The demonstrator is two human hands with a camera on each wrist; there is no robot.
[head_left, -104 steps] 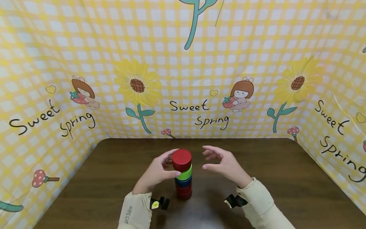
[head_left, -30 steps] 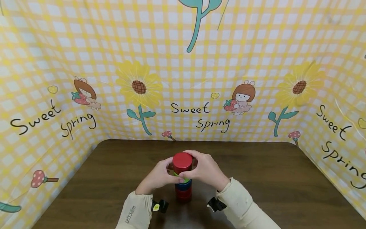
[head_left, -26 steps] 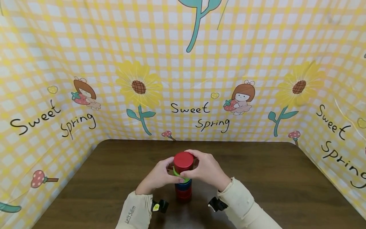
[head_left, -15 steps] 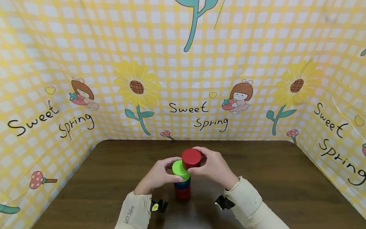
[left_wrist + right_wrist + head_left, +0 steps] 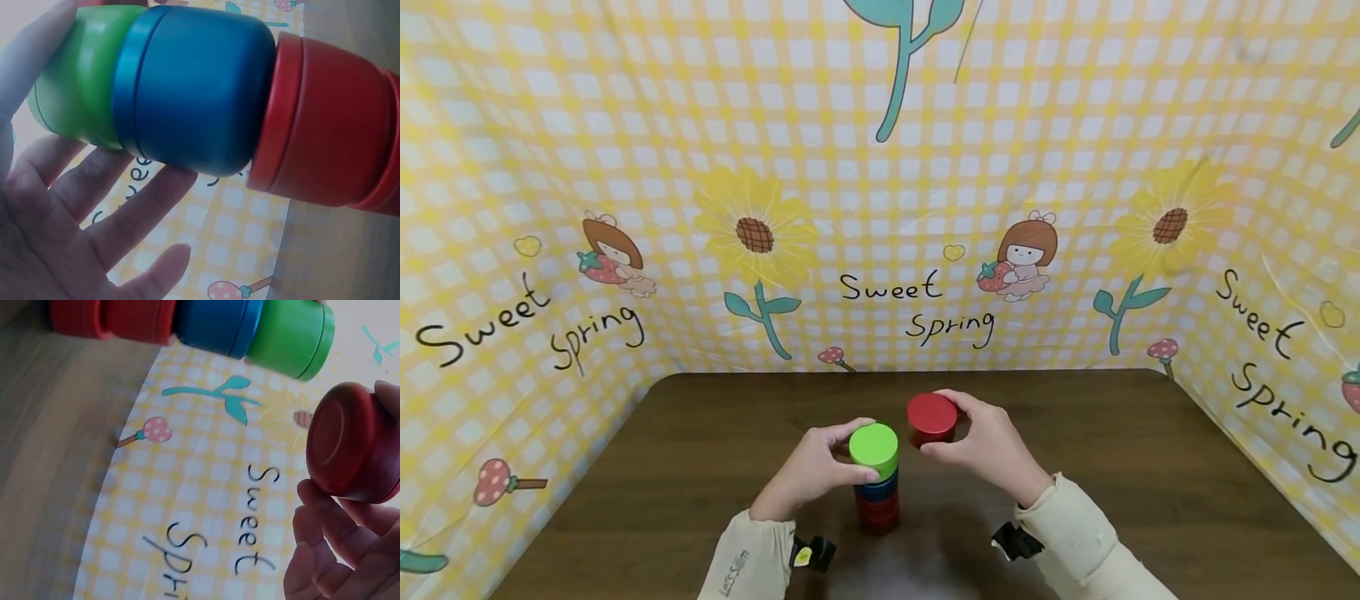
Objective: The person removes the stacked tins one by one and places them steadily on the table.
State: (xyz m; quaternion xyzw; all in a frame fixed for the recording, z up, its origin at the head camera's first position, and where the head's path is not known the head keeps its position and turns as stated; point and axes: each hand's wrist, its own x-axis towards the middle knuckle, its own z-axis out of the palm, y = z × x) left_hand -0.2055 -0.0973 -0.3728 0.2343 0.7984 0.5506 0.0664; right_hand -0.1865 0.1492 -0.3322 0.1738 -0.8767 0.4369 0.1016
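A stack of round tins stands on the dark wooden table (image 5: pixel 700 433): a green tin (image 5: pixel 873 444) on top, a blue tin (image 5: pixel 877 487) under it, red (image 5: pixel 879 512) at the base. My left hand (image 5: pixel 853 450) grips the green tin from the left, thumb in front and fingers behind. My right hand (image 5: pixel 937 427) holds a separate red tin (image 5: pixel 931 415) in the air, just right of the stack's top and clear of it. The right wrist view shows that red tin (image 5: pixel 353 450) pinched between thumb and fingers (image 5: pixel 325 531). In the left wrist view the green tin (image 5: pixel 81 75) and blue tin (image 5: pixel 200 87) are close up.
A yellow checked backdrop (image 5: pixel 895 208) with sunflowers and "Sweet Spring" lettering walls the table at the back and on both sides. Bare wood lies to the left and right of the stack. Black camera mounts sit at both wrists (image 5: pixel 811 552).
My right hand closed on the top red tin, lifted it off the green tin and carried it to the right. My left hand stayed on the stack.
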